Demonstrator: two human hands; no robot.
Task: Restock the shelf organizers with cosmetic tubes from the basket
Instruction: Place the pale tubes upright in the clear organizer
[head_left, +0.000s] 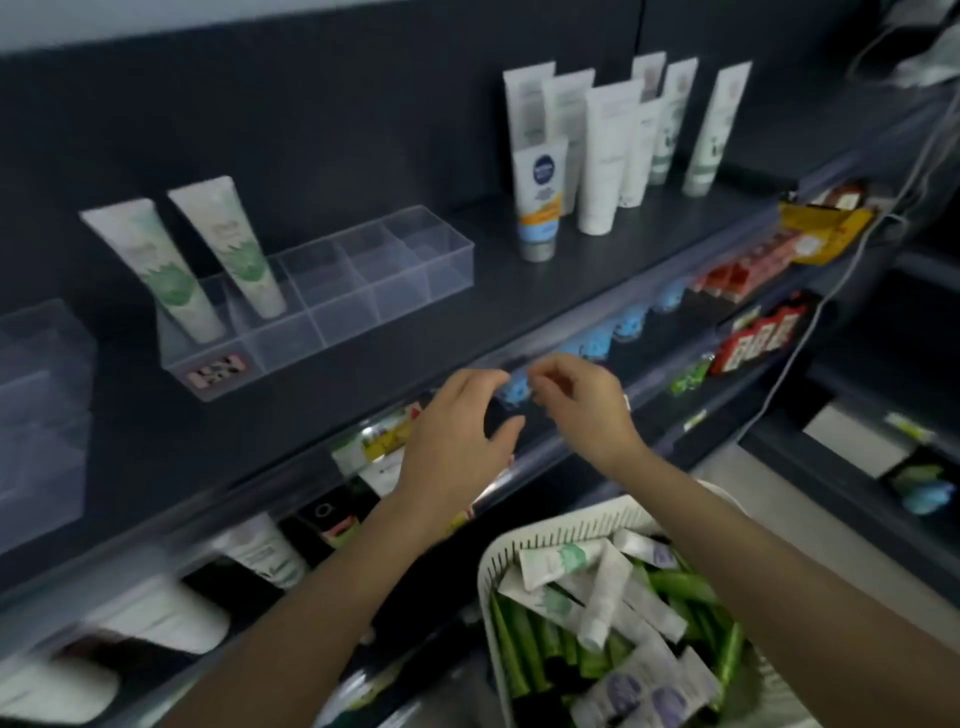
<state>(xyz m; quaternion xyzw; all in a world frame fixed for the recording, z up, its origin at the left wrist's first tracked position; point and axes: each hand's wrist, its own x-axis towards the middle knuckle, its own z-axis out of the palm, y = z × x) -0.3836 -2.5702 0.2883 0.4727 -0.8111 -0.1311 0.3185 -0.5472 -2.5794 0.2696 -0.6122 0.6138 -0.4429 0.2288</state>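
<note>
A clear shelf organizer (363, 270) with several compartments sits on the dark shelf (597, 275). Two white-and-green tubes (228, 254) stand tilted in its left compartments; the others hold nothing. My left hand (457, 441) and my right hand (587, 410) hover side by side at the shelf's front edge, fingers loosely curled and holding nothing. Below at the right, the white basket (524, 545) holds several white, green and purple-labelled tubes (602, 603).
Several white tubes (613, 150) stand upright at the shelf's far right. A second clear box (41, 415) sits at the left edge. Lower shelves hold blue, red and green packaged goods (753, 332). A white cable (841, 280) hangs at the right.
</note>
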